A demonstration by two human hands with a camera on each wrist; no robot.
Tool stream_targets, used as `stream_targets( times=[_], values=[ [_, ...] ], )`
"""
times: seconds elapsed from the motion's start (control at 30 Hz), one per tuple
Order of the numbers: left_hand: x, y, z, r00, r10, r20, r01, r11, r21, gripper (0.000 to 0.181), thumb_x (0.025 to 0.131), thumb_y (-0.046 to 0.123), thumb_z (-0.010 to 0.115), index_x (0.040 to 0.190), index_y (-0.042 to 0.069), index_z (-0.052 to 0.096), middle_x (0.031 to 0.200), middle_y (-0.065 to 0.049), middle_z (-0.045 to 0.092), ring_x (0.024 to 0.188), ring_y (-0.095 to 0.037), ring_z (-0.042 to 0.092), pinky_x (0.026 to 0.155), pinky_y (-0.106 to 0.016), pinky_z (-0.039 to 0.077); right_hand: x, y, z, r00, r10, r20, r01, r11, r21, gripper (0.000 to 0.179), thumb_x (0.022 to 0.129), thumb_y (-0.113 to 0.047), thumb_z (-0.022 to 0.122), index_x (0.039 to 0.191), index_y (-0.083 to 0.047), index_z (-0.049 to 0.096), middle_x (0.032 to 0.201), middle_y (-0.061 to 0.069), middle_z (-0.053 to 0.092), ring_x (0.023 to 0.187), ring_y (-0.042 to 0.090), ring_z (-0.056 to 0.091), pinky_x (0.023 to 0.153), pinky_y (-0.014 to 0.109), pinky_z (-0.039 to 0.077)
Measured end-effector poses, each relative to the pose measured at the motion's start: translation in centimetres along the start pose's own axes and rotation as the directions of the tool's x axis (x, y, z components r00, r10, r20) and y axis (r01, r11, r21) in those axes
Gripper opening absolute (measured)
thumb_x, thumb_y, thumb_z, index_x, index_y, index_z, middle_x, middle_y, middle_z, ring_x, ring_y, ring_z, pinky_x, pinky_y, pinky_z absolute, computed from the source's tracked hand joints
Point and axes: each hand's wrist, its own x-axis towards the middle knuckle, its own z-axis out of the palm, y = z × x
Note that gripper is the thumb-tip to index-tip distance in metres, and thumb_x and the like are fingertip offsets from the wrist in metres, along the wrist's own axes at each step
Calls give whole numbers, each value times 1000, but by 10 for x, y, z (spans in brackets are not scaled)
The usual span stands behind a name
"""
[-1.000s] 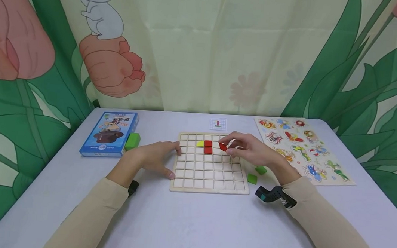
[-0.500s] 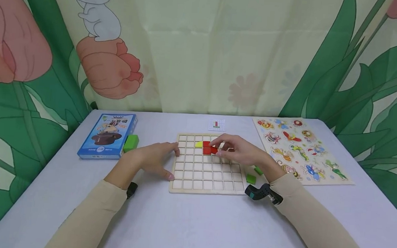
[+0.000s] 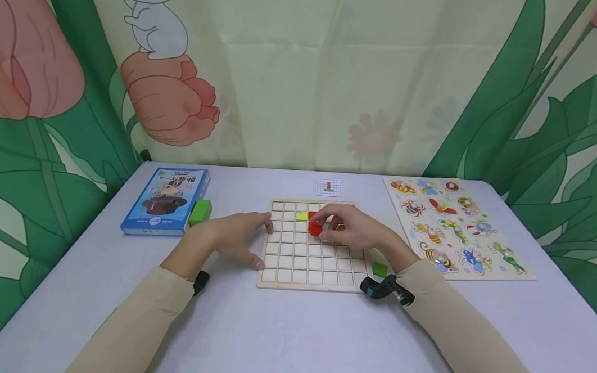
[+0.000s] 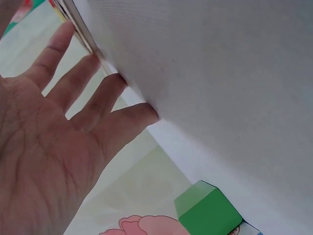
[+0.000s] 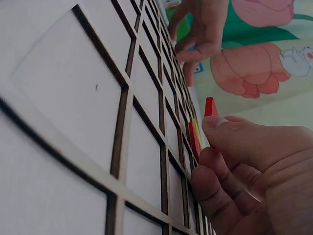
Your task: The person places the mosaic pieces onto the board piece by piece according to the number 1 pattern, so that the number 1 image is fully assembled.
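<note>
1. The step in hand seems to be setting a red piece (image 5: 211, 106) on the gridded board (image 3: 293, 288); the right hand (image 3: 344, 225) pinches it over the far middle cells, near the yellow piece (image 3: 302, 215)
2. The left hand (image 3: 237, 235), fingers spread wide, rests at the board's left edge
3. The next move likely calls for squaring the piece to a cell and lowering it
4. Against half a second ago, the right hand is farther left, and only one green piece (image 3: 380, 269) shows at right
</note>
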Motion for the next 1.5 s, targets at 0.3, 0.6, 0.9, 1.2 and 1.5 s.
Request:
stream_targets(
  times=[0.3, 0.6, 0.9, 1.2, 1.5],
  values=[
    [-1, 1, 0, 1000, -13, -1, 13, 1000, -13, 69, 77, 45, 91, 129, 25, 51, 162, -10, 39, 147, -31, 40, 121, -52, 33, 3, -4, 5, 999, 50, -12, -51, 994, -93, 29, 95, -12, 75, 124, -15, 70, 121, -1, 67, 88, 17, 60, 82, 31, 53],
    [0, -1, 0, 1000, -8, -3, 8, 1000, -11, 68, 76, 45, 91, 128, 26, 51, 159, -8, 43, 145, -29, 42, 120, -51, 35, 2, -6, 6, 995, 94, -20, -95, 991, -92, 28, 95, -12, 74, 123, -15, 70, 117, -1, 68, 87, 16, 62, 81, 31, 54],
    [3, 0, 2, 1000, -14, 1, 14, 1000, -10, 70, 75, 47, 91, 129, 28, 51, 160, -8, 43, 145, -29, 42, 119, -51, 36, -1, -10, 9, 992, 120, -47, -126, 982, -139, 30, 95, -16, 75, 124, -17, 68, 110, -5, 67, 87, 15, 62, 82, 30, 54],
    [3, 2, 2, 1000, -28, -1, 28, 1000, -5, 71, 75, 47, 91, 130, 28, 50, 156, -7, 46, 141, -27, 46, 118, -50, 37, -3, -13, 8, 995, 97, -12, -97, 982, -160, 27, 98, -16, 71, 125, -16, 68, 113, -6, 68, 93, 13, 64, 87, 32, 56],
    [3, 3, 0, 999, -39, 9, 39, 999, -3, 71, 75, 46, 91, 131, 28, 51, 159, -8, 44, 143, -28, 44, 119, -51, 37, -10, -22, 1, 998, -26, -55, 16, 984, -177, 27, 99, -13, 69, 125, -8, 68, 112, 2, 68, 92, 13, 64, 81, 31, 59]
  ],
)
